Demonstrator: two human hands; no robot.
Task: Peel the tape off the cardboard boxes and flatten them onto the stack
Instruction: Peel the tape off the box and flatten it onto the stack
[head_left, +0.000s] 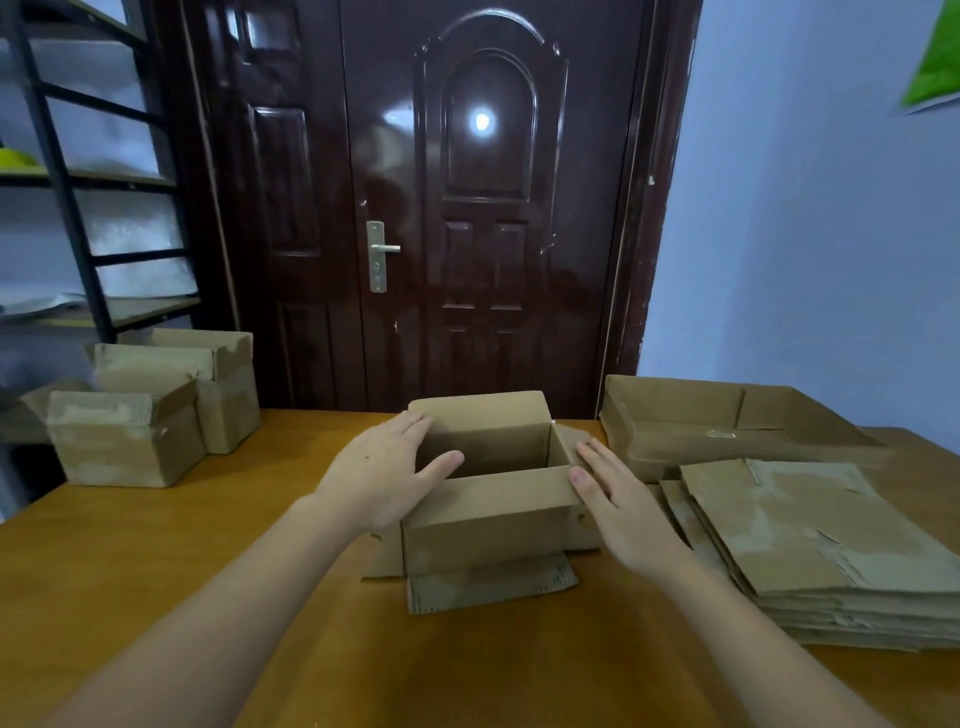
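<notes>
Both hands frame one open cardboard box (493, 499) in the middle of the wooden surface (156, 545). On its left side the left hand (387, 470) lies with straight fingers along the upper edge, the thumb reaching over the rim into the opening; this grip is flat and loose, not clenched. On the right side the right hand (618, 499) presses with straight fingers against the wall and a side flap, its thumb touching the near top corner; this grip too is flat, with nothing curled round the cardboard. The box stands upright, top open, far flap raised, and its inside shows only bare cardboard. Bottom flaps (488, 590) splay out flat on the surface under its near side.

Just right of the box, near the right hand, lies the stack of flattened boxes (810, 551), many layers deep with torn, pale patches on top. Farther right and back lies a second pile of flattened cardboard (727, 426). At the far left edge stand three more upright boxes (156, 410), close together, with pale scuffed sides. Behind everything is a dark glossy door (467, 208) and, left of it, a metal shelf rack (78, 208).
</notes>
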